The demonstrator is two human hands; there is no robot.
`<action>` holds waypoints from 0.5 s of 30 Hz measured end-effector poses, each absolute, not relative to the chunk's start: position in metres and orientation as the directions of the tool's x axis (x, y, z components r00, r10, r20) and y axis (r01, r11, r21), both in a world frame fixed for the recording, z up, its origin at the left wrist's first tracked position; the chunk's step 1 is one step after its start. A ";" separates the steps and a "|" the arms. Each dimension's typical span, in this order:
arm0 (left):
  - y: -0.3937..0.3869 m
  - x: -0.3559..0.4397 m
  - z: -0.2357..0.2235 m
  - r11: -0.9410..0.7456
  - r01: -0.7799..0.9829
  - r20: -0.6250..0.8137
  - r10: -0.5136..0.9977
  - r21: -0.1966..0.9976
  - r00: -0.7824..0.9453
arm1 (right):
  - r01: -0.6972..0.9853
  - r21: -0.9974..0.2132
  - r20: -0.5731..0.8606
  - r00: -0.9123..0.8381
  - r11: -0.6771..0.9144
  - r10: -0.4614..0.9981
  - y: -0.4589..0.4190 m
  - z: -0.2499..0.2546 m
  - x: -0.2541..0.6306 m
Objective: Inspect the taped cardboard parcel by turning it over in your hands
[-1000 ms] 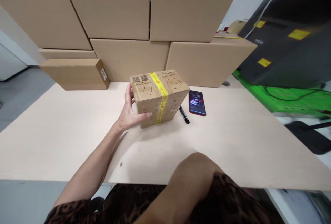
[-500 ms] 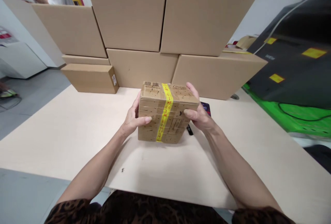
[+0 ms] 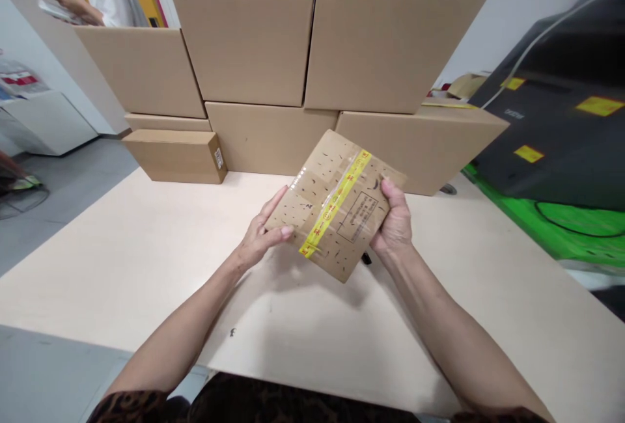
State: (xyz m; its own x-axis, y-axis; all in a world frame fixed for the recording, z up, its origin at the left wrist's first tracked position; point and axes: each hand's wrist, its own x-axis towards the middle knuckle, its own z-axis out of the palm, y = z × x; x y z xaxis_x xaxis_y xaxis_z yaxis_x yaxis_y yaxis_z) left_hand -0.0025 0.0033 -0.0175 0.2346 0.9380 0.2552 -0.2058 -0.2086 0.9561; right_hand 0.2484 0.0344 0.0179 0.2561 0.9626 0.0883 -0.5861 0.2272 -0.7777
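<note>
Between my two hands is a brown cardboard box (image 3: 322, 182) with dark printed flecks, a yellow printed tape strip and a framed label print. It is tilted and turned, one broad face toward me, held above the table. My left hand (image 3: 261, 234) grips its lower left corner, thumb on the near face and fingers behind. My right hand (image 3: 394, 218) holds the right edge, thumb on the face; its other fingers are mostly hidden. A small black object (image 3: 366, 258) lies on the table partly behind the box, too covered to name.
Large plain cartons (image 3: 244, 45) are stacked along the back of the pale table (image 3: 146, 247). A flatter carton (image 3: 170, 159) stands at the back left. A dark covered object (image 3: 551, 110) with yellow patches is on the right. Behind the cartons, a person's hand (image 3: 73, 6) holds something flat.
The box has been rotated clockwise and tipped up, so a broad face with the tape now shows. Both hands have stayed on it. The phone seen on the right is now hidden.
</note>
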 end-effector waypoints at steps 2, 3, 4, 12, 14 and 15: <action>0.005 0.000 -0.017 -0.197 -0.284 0.250 0.955 0.938 0.162 | -0.579 -0.782 0.083 0.269 0.231 0.959 0.034 0.014 0.247; 0.006 0.001 -0.016 -0.185 -0.314 0.235 0.963 0.931 0.130 | -0.559 -0.787 0.113 0.282 0.259 0.953 0.033 0.012 0.246; 0.008 0.000 -0.014 -0.164 -0.337 0.210 0.972 0.927 0.106 | -0.527 -0.795 0.159 0.297 0.301 0.942 0.032 0.011 0.246; 0.016 -0.012 -0.002 0.114 -0.477 -0.004 0.974 0.871 0.225 | -0.165 -0.832 0.493 0.221 0.530 0.842 0.035 0.021 0.278; 0.015 -0.013 0.000 0.183 -0.483 -0.030 0.951 0.856 0.307 | -0.222 -0.841 0.467 0.158 0.492 0.870 0.033 0.028 0.288; 0.014 -0.013 0.001 0.229 -0.468 -0.057 0.934 0.853 0.352 | -0.260 -0.840 0.464 0.109 0.476 0.879 0.032 0.031 0.292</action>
State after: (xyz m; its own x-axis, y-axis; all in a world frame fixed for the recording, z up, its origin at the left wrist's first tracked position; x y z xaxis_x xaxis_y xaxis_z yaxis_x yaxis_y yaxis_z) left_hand -0.0134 0.0140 0.0006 0.3519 0.9343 -0.0573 -0.4684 0.2287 0.8534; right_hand 0.2923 0.0315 0.0306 0.1089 0.8789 0.4645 -0.2601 0.4761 -0.8400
